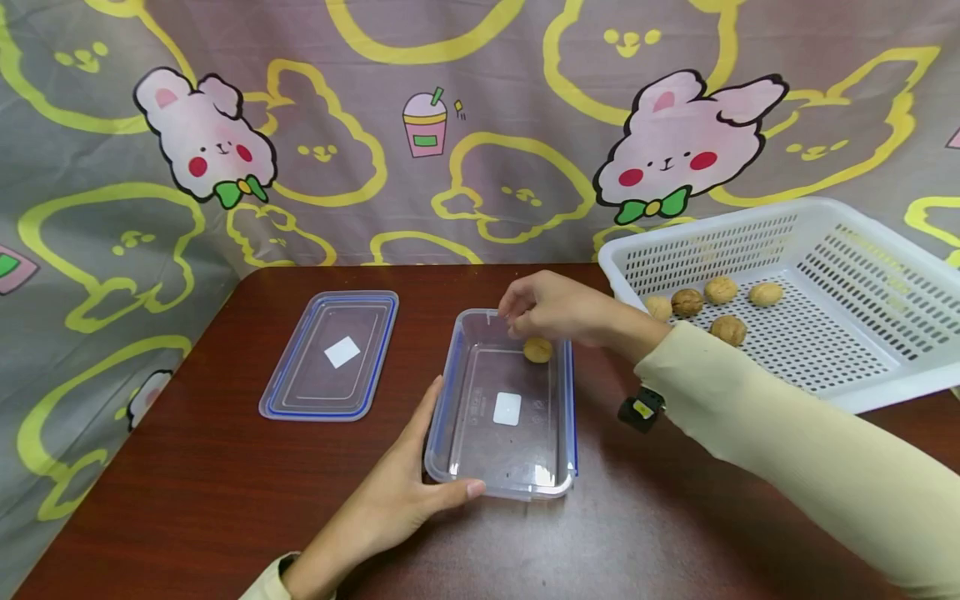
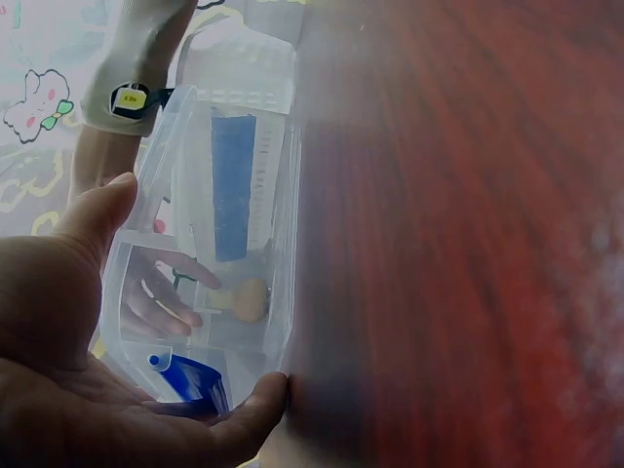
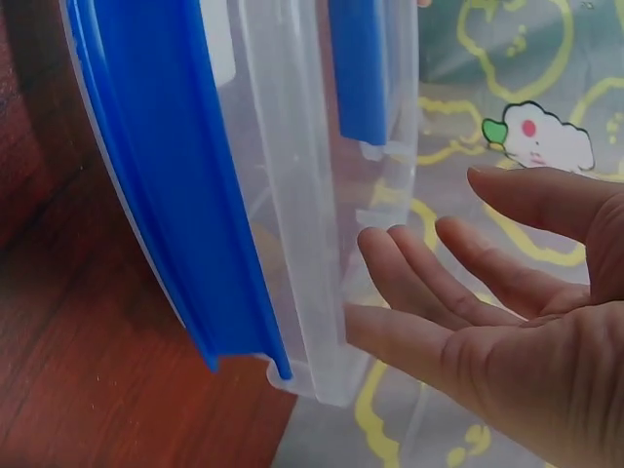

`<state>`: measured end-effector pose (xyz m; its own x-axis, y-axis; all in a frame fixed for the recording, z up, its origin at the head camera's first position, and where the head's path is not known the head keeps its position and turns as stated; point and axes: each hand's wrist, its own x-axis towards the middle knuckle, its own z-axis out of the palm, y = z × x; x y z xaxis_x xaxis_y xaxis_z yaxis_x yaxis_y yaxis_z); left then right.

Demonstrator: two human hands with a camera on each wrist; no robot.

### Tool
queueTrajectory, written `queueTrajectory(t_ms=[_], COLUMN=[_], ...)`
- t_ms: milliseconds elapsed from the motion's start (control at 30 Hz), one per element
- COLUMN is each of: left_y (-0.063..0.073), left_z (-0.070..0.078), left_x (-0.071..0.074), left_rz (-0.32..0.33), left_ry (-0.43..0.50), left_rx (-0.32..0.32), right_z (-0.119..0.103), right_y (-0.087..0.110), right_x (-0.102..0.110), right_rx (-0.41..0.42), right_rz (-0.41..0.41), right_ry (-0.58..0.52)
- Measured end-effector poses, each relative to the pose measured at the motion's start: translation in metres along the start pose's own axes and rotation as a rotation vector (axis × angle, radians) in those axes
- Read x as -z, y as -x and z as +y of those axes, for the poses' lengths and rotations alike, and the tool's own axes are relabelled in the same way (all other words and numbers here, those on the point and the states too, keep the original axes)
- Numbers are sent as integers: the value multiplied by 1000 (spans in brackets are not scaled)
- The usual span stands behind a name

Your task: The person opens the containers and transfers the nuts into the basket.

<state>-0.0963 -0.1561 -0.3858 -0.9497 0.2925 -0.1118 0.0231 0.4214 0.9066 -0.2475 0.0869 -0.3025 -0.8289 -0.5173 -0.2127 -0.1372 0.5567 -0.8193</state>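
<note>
A clear plastic food container (image 1: 480, 454) with blue side clips stands on the table in front of me. One walnut (image 1: 537, 350) lies inside, by its far right side. My left hand (image 1: 401, 479) holds the container at the near left corner, thumb along the near rim and fingers against the left wall. Over the far right corner hovers my right hand (image 1: 551, 304), its fingers loosely bent and nothing between them. The right wrist view shows those fingertips (image 3: 375, 249) spread apart, close to the container's wall.
A clear lid (image 1: 330, 354) with a blue seal lies flat to the left. On the right stands a white perforated basket (image 1: 885, 367) holding several walnuts (image 1: 727, 331). Behind the brown table (image 1: 195, 467) hangs a cartoon-printed curtain (image 1: 337, 125).
</note>
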Motion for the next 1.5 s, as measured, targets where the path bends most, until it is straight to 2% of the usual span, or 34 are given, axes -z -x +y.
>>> queueTrajectory(t_ms=[200, 500, 1067, 1267, 1500], left_y=[0, 2, 2, 2, 2], left_z=[0, 3, 4, 2, 4], left_x=[0, 0, 0, -1, 0], left_rz=[2, -9, -4, 6, -7], left_ry=[-7, -22, -19, -30, -26], left_rx=[-1, -18, 2, 4, -28], right_z=[0, 1, 3, 4, 9], right_y=[-7, -12, -10, -13, -14], right_x=[-7, -17, -40, -50, -56], right_rx=[-14, -51, -99, -108, -95], right_rz=[2, -38, 34, 60, 73], right_ry=[39, 9, 31, -30, -86])
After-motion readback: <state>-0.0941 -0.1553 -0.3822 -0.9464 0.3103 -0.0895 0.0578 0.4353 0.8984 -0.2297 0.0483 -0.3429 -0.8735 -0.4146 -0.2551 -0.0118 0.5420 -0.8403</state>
